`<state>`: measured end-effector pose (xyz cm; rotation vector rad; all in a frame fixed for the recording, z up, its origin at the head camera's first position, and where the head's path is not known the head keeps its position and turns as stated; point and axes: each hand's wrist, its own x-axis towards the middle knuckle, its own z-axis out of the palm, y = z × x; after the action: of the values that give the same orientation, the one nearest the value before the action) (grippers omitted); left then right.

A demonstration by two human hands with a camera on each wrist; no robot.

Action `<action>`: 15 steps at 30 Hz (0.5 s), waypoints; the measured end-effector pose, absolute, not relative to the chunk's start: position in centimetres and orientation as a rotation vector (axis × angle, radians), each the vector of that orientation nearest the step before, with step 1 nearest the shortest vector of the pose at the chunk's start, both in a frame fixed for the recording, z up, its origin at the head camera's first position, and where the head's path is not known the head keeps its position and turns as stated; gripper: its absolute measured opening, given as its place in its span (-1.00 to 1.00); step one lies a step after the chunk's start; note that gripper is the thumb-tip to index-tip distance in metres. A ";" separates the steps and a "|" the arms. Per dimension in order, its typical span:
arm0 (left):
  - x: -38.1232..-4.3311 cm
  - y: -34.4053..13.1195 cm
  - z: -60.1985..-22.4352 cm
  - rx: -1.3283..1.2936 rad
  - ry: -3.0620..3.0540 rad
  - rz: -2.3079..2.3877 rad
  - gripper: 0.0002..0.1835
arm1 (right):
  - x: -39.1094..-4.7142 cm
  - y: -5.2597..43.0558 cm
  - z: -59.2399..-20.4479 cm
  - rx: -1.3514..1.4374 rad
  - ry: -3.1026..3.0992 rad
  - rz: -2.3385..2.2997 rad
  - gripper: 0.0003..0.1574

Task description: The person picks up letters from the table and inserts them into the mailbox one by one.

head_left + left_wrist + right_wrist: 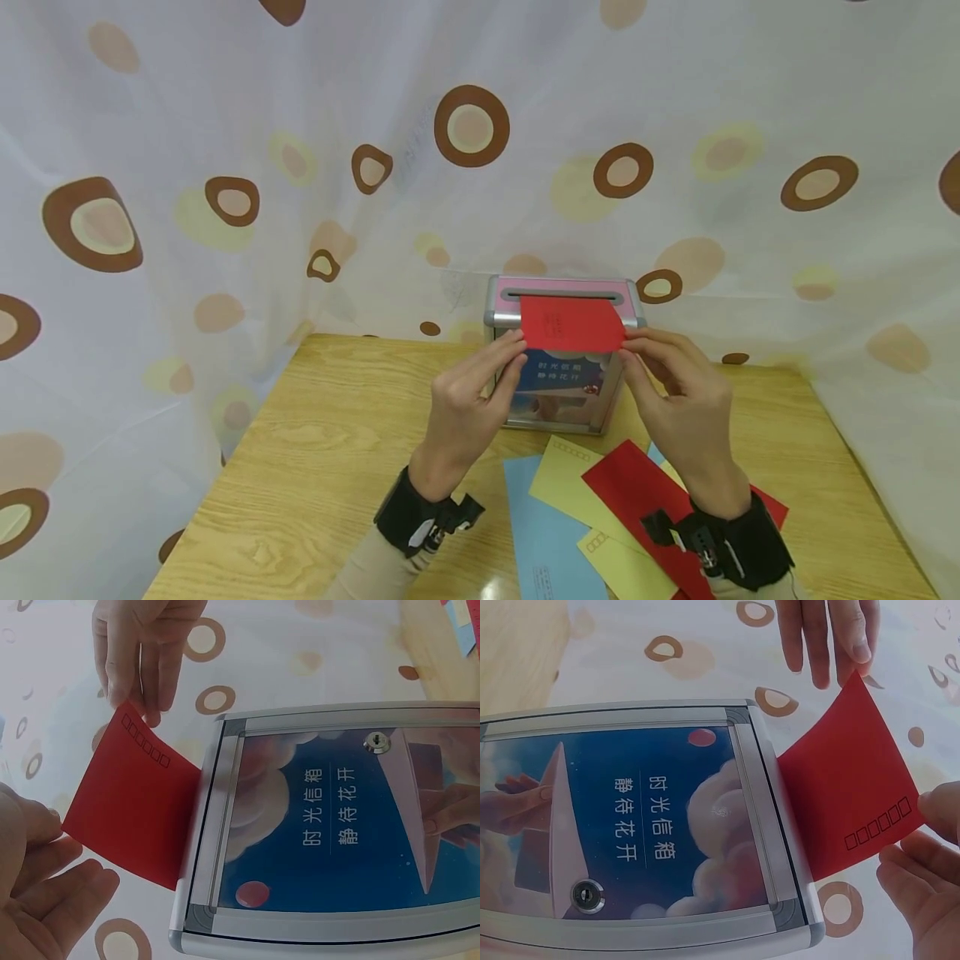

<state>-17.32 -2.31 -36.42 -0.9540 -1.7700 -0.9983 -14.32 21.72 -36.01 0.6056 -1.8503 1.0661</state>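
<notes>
A red envelope stands at the slot on top of a letter box. Its far edge meets the slot; how deep it sits inside, I cannot tell. My left hand pinches the near left corner between thumb and fingers. At the near right corner, my right hand pinches it the same way. Printed postcode squares run along one side of the envelope in the left wrist view. The box has a pink top, silver edges, a blue picture front and a round lock.
Below the box, several envelopes overlap on the wooden table: a light blue envelope, a yellow envelope and a dark red envelope among them. A patterned curtain hangs behind the box.
</notes>
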 end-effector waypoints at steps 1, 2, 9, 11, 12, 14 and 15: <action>-17.3 -2.3 -36.5 -0.955 -1.773 -1.000 -0.73 | -14.4 21.7 -36.0 0.600 -1.851 1.056 -0.59; -17.3 -2.3 -36.5 -0.955 -1.775 -1.001 -0.72 | -14.4 21.7 -36.0 0.595 -1.852 1.045 -0.57; -17.3 -2.2 -36.8 -0.956 -1.793 -1.007 -0.70 | -14.6 21.8 -36.2 0.576 -1.851 1.010 -0.54; -17.3 -2.2 -36.8 -0.956 -1.797 -1.008 -0.69 | -14.6 21.8 -36.2 0.578 -1.851 1.017 -0.56; -17.4 -2.2 -36.9 -0.956 -1.800 -1.009 -0.68 | -14.7 21.8 -36.3 0.578 -1.850 1.020 -0.56; -17.4 -2.2 -36.9 -0.956 -1.805 -1.008 -0.67 | -14.7 21.8 -36.3 0.577 -1.851 1.022 -0.59; -17.4 -2.2 -37.0 -0.955 -1.810 -1.007 -0.66 | -14.7 21.8 -36.4 0.575 -1.852 1.021 -0.61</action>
<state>-17.42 -2.21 -36.98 -0.9551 -1.8099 -1.0074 -14.69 21.80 -36.37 0.5750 -1.8518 1.0214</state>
